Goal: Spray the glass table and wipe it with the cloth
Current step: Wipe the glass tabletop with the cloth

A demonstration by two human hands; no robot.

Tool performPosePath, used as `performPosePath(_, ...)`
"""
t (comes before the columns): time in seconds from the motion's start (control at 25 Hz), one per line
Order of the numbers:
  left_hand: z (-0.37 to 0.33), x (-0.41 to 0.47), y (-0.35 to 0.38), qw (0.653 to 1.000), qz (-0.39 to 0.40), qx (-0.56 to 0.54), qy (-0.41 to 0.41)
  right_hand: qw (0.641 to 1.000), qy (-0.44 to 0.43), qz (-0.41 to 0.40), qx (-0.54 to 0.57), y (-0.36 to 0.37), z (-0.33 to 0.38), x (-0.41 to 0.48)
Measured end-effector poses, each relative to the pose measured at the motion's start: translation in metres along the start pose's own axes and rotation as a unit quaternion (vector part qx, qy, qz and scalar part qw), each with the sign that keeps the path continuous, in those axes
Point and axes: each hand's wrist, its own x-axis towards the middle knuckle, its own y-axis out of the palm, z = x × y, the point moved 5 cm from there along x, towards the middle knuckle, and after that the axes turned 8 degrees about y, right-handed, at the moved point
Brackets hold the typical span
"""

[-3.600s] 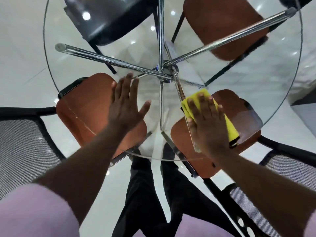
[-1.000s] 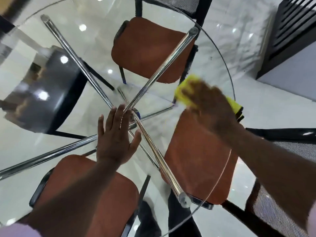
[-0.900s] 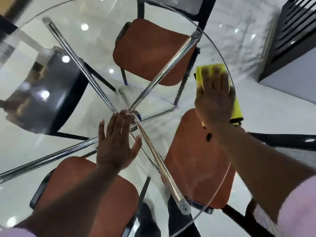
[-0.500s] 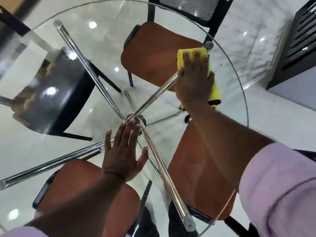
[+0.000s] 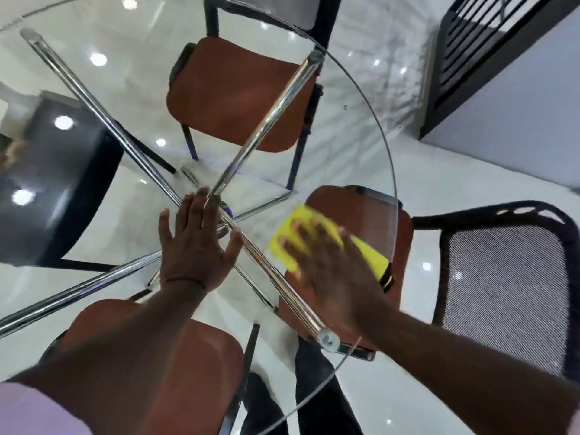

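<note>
Fingers of my left hand (image 5: 196, 246) are lying straight and close together, thumb out, flat on the round glass table (image 5: 354, 136) at its centre, over the spot where the chrome legs (image 5: 266, 102) are crossing. Right of that, my right hand (image 5: 329, 271) is pressing the yellow cloth (image 5: 298, 219) onto the glass with straight, spread fingers, near the table's right edge, above a brown chair seat (image 5: 370, 215).

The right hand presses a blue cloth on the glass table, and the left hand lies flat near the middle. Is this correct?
Only the colour is wrong: the head view shows the right hand pressing a yellow cloth.
</note>
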Motion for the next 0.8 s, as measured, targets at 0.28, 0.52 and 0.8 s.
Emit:
performPosePath(0.28, -0.006, -0.004, -0.001, 1.0, 0.002, -0.027, -0.004, 0.982, 0.173, -0.078, -0.013, -0.002, -0.091, 0.059)
performPosePath(0.52, -0.059, 0.096, -0.016, 0.979, -0.057, 0.051, 0.188, 0.93, 0.359, -0.062, 0.053, -0.003, -0.026, -0.015)
performPosePath(0.8, -0.056, 0.142, 0.017, 0.993, -0.023, 0.05, 0.106, 0.939, 0.332, -0.046, 0.077, -0.002, -0.097, 0.091)
